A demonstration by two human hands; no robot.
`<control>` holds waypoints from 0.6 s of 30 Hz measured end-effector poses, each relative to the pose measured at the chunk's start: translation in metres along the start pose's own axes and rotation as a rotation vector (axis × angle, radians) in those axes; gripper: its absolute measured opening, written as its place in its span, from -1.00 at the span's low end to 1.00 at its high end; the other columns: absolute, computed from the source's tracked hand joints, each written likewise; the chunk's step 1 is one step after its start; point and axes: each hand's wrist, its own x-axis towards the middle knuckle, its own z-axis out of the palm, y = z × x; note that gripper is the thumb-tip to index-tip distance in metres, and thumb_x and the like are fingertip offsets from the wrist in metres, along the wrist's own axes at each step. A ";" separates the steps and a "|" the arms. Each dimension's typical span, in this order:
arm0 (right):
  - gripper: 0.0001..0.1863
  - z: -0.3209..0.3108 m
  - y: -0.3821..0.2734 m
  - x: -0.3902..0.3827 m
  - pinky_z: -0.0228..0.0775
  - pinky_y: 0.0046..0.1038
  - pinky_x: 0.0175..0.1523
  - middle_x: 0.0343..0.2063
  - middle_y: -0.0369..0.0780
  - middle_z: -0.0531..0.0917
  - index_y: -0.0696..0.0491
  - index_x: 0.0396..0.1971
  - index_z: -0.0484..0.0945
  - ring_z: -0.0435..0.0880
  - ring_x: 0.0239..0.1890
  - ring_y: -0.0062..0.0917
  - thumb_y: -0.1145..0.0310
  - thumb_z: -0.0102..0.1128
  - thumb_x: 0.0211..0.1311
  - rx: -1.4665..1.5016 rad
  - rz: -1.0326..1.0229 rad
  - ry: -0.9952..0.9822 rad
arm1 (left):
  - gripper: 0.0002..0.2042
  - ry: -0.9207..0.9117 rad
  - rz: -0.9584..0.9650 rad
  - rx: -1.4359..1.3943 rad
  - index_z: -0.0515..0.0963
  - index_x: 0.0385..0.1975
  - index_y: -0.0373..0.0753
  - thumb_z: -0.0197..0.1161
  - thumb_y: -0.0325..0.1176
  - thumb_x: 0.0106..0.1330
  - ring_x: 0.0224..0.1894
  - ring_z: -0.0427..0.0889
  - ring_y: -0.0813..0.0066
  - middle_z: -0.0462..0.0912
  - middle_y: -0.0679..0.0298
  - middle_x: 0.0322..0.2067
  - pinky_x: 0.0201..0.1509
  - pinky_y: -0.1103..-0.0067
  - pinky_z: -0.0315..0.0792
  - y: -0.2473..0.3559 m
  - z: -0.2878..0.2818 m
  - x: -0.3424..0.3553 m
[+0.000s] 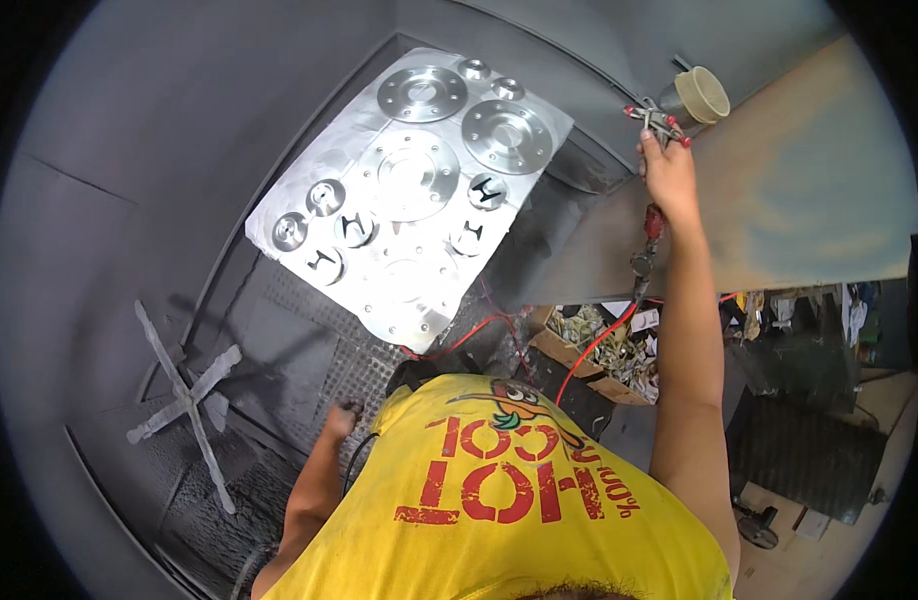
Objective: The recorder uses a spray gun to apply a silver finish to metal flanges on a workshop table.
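My right hand, stretched out to the far right, is closed round a spray gun with red knobs and a pale cup. A red air hose runs from its handle fitting down toward my body. To the left of the gun, a white board carries several large silver discs with small holes. Small ring-shaped metal parts and round caps with black marks lie among them. My left hand hangs low beside my body, its fingers curled in, apart from the board.
A grey cross-shaped stand is on the left by the grey booth walls. A cardboard box of crumpled paper sits below the tan panel. Red hose also trails below the board. A dark mat-like panel is at lower right.
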 end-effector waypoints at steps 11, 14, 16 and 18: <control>-0.65 0.043 -0.097 -0.014 0.25 -0.55 -0.53 -0.67 -0.36 0.48 0.14 -0.44 0.51 0.43 -0.66 -0.69 0.19 0.08 0.49 0.114 -0.162 -0.196 | -0.65 0.092 -0.081 0.236 0.65 -0.10 -0.41 0.26 -0.19 0.39 -0.42 0.64 0.36 0.73 0.04 -0.38 -0.27 0.42 0.50 -0.030 -0.009 -0.004; -0.78 0.047 -0.113 -0.051 0.33 -0.54 -0.45 -0.59 -0.36 0.52 0.17 -0.14 0.49 0.48 -0.58 -0.68 0.31 0.11 0.43 0.285 -0.113 -0.378 | -0.64 0.156 -0.048 0.075 0.65 -0.13 -0.38 0.26 -0.14 0.37 -0.46 0.62 0.36 0.69 0.10 -0.48 -0.27 0.39 0.48 -0.015 0.006 -0.014; -0.80 0.039 -0.125 -0.077 0.30 -0.58 -0.46 -0.58 -0.38 0.51 0.14 -0.13 0.49 0.45 -0.59 -0.70 0.31 0.12 0.43 0.309 -0.079 -0.498 | -0.63 0.117 -0.032 0.177 0.66 -0.12 -0.36 0.27 -0.12 0.36 -0.46 0.62 0.36 0.70 0.10 -0.47 -0.26 0.39 0.49 0.012 0.018 -0.019; -0.79 0.027 -0.141 -0.106 0.25 -0.64 -0.46 -0.53 -0.41 0.51 0.10 -0.07 0.48 0.41 -0.57 -0.76 0.32 0.13 0.43 0.313 -0.017 -0.653 | -0.62 0.116 0.037 0.140 0.66 -0.13 -0.35 0.27 -0.10 0.35 -0.42 0.62 0.34 0.72 0.07 -0.42 -0.22 0.39 0.49 0.013 0.026 -0.018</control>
